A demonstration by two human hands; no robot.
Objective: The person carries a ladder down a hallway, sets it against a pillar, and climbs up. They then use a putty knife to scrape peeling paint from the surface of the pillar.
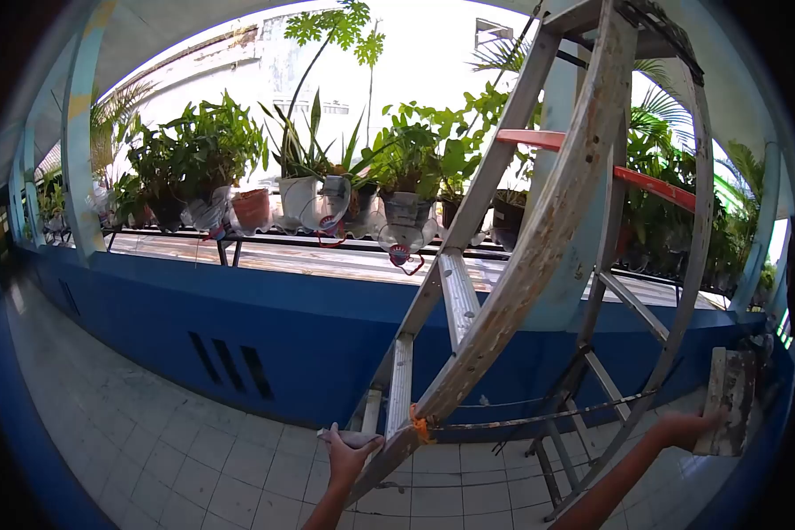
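Down at the foot of the paint-spattered aluminium stepladder (pixel 543 234), a small flat grey piece (pixel 355 436) was pinched in the left hand (pixel 346 459), right beside the rail that slanted up-right; farther off, a worn upright wooden board (pixel 730 402) was gripped by the right hand (pixel 685 430).

Ladder top (pixel 632 31) past the upper edge, forearms (pixel 325 511) below the bottom.

Lit by daylight from behind the row of green potted plants (pixel 327 185), with the white sky blown out. Left the weathered grey metal stepladder (pixel 539 238), dark blue low wall (pixel 150 309) and pale tiled floor (pixel 150 442) in soft shade. Bowed by fisheye, vignetted black at the corners, slightly soft.
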